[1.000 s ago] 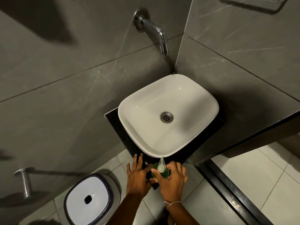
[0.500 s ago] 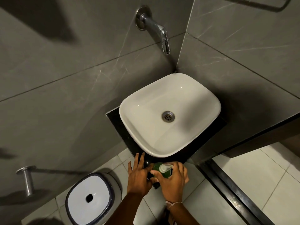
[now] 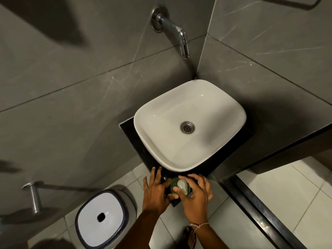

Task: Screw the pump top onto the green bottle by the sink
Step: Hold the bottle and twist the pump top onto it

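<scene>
At the near corner of the dark worktop, below the sink, left hand steadies the green bottle; right hand fingers pinch the pump top. Light, slick plastic: probably best gripped at the collar.

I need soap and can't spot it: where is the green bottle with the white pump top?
In the head view, bottom centre: the green bottle stands on the black counter before the white basin, between both hands.
</scene>
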### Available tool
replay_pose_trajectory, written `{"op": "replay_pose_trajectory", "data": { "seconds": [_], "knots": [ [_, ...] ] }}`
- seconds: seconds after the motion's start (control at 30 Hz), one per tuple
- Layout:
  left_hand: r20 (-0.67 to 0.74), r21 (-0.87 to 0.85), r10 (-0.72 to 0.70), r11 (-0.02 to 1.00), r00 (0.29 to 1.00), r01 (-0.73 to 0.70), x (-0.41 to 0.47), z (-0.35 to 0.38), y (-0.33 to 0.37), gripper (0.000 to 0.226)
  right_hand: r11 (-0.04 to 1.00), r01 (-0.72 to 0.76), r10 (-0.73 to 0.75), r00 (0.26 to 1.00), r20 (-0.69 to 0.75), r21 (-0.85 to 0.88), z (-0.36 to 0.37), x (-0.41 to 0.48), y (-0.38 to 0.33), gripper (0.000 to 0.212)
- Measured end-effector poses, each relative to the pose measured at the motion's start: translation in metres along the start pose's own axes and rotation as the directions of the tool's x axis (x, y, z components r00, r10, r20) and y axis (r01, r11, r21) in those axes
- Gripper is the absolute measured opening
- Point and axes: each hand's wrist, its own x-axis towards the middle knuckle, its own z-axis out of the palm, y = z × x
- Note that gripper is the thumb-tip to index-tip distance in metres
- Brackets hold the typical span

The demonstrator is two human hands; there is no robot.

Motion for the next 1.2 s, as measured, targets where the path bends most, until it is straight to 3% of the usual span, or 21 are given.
{"op": "replay_pose_trajectory", "data": {
  "seconds": [0.07, 0.17, 0.37, 0.47, 0.57, 0.7, 0.83, 0.93, 1.0, 1.1, 1.2],
  "knots": [
    [0.002, 0.005, 0.000, 1.000, 1.000, 0.000, 0.000, 0.000, 0.000, 0.054, 0.999, -0.024, 0.023, 1.000, -0.018, -0.025, 0.001, 0.002, -0.003, 0.038],
    [-0.011, -0.009, -0.004, 1.000, 1.000, 0.004, -0.001, 0.000, 0.001, 0.047, 0.993, -0.088, 0.086, 0.996, -0.018, -0.080, 0.004, 0.005, -0.011, 0.046],
    [0.007, 0.015, -0.011, 1.000, 1.000, 0.011, -0.001, -0.002, 0.004, 0.057, 0.998, 0.038, -0.036, 0.998, 0.048, -0.043, -0.003, 0.000, 0.006, 0.039],
    [0.004, 0.017, -0.021, 1.000, 1.000, 0.021, -0.002, -0.001, 0.003, 0.058, 0.999, -0.026, 0.028, 0.999, 0.034, -0.040, -0.003, 0.005, 0.004, 0.030],
    [-0.005, 0.011, -0.030, 0.999, 1.000, 0.030, -0.003, 0.001, 0.004, 0.055, 0.997, -0.060, 0.062, 0.997, 0.036, -0.041, -0.001, 0.007, -0.003, 0.044],
    [0.004, 0.024, -0.041, 0.999, 0.999, 0.041, -0.003, 0.001, 0.005, 0.053, 0.999, 0.024, -0.021, 0.998, 0.059, -0.045, -0.002, 0.003, 0.001, 0.048],
    [0.002, 0.023, -0.033, 0.999, 0.999, 0.033, -0.003, 0.001, 0.005, 0.056, 1.000, 0.010, -0.010, 1.000, 0.015, -0.018, -0.002, 0.005, 0.002, 0.033],
    [-0.002, 0.016, -0.036, 0.999, 0.999, 0.036, -0.004, 0.002, 0.005, 0.059, 0.996, -0.086, 0.086, 0.996, 0.005, -0.026, 0.003, 0.007, -0.006, 0.048],
    [-0.006, 0.014, -0.038, 0.999, 0.999, 0.038, -0.004, 0.002, 0.005, 0.059, 0.997, -0.071, 0.071, 0.998, -0.001, -0.025, 0.005, 0.006, -0.005, 0.051],
    [-0.001, 0.022, -0.030, 0.999, 1.000, 0.030, -0.003, 0.002, 0.004, 0.059, 0.999, 0.043, -0.043, 0.999, 0.011, -0.010, 0.003, 0.001, 0.004, 0.045],
    [0.005, 0.030, -0.023, 0.999, 1.000, 0.023, -0.003, 0.002, 0.004, 0.059, 1.000, -0.020, 0.019, 1.000, -0.020, -0.023, 0.002, 0.003, 0.004, 0.038]
  ]
}}
